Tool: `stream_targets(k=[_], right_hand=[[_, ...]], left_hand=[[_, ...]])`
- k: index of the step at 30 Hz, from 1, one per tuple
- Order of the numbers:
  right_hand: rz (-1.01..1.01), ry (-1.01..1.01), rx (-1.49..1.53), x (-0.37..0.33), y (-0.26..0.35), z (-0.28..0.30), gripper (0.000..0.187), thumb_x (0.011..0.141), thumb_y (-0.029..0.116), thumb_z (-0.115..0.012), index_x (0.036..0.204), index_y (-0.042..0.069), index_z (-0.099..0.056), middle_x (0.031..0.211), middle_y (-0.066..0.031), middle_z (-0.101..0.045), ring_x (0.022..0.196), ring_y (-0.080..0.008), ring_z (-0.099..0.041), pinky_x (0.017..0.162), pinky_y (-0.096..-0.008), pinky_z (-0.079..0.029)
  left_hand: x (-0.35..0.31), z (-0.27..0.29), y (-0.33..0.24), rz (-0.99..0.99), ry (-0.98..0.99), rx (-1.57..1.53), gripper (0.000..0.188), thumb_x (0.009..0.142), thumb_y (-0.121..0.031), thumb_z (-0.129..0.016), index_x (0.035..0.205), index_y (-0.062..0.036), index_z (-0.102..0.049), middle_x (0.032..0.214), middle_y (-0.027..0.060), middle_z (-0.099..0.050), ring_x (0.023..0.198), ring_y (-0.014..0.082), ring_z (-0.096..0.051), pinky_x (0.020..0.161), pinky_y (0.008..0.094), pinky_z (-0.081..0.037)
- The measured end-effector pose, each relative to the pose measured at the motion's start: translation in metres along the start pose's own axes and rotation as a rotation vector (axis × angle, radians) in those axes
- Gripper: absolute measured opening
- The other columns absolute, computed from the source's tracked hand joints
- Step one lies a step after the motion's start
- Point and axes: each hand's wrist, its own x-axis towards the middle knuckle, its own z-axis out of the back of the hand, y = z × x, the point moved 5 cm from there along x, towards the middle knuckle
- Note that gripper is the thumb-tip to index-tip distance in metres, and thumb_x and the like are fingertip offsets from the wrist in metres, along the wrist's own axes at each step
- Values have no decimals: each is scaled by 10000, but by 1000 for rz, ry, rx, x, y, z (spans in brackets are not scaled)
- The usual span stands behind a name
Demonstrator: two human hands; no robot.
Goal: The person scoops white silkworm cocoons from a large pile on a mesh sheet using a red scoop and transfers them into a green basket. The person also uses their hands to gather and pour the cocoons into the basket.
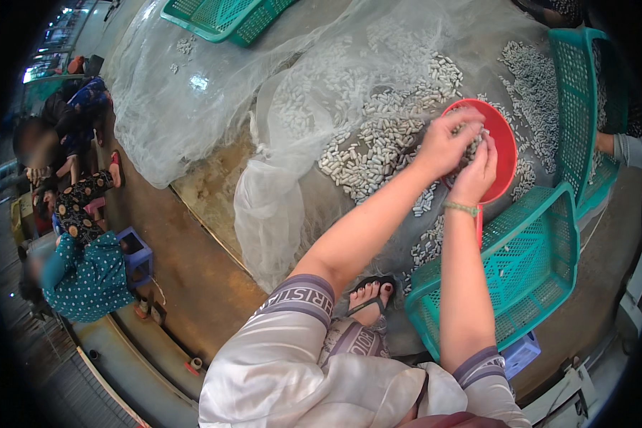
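While both hands worked at the red bowl (505,143) in the upper right of the frame, the left hand (446,143) rested on the bowl's near rim with fingers curled loosely over a few white cocoons (378,146); how firmly it gripped them could not be told. The right hand (478,171) sat just beside it inside the bowl, fingers bent, and whether it held anything could not be told. A green bracelet (461,207) circled the right wrist.

The bowl contained a small number of cocoons, mostly hidden by the hands. The teal basket (521,267) at lower right held only a few scattered cocoons. A second teal basket (585,107) stood on edge at the right margin, and a third (221,18) lay at the top edge.

The cocoons were small, oval and off-white, heaped in a dense pile on translucent white netting (192,93) spreading from centre toward upper right.

Bare brown floor (192,264) lay open at centre left. Seated persons (85,271) occupied the left edge. Another person's sleeve (631,150) entered at the right edge.
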Motion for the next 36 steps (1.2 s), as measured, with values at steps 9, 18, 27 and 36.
stream_targets(k=[9, 18, 27, 36], right_hand=[[85, 225, -684, -11, -26, 57, 866, 733, 278, -734, 1385, -27, -252, 1418, -298, -180, 1325, -422, -217, 1065, -450, -268], [13, 95, -504, -18, -50, 68, 942, 723, 200, -745, 1401, -26, -131, 1399, -297, -192, 1288, -441, -258, 1059, -463, -279], [-1143, 344, 147, -36, -60, 65, 255, 845, 214, -499, 1007, 24, -547, 760, -139, -629, 504, -227, -534, 441, -358, -447], [-1049, 429, 199, -37, 6, 97, 158, 815, 198, -528, 878, 54, -531, 628, -72, -541, 456, -191, -492, 414, -317, -400]], left_hand=[[32, 248, -124, -336, -407, 1580, 847, 664, -356, -789, 1375, -165, -371, 1286, 92, -491, 1152, 255, -495, 908, 413, -425], [-58, 230, -96, -427, -263, 1756, 801, 664, -158, -782, 1359, -181, -385, 1432, 42, -376, 1173, 214, -490, 1037, 446, -364], [-136, 272, -131, -178, -720, 1749, 1002, 578, -430, -832, 1372, -78, -333, 1209, 202, -561, 1121, 345, -531, 1018, 480, -339], [-108, 296, -95, 507, -501, 1548, 568, 691, -396, -747, 1181, -144, -607, 1192, 125, -594, 1098, 329, -550, 927, 484, -400]])
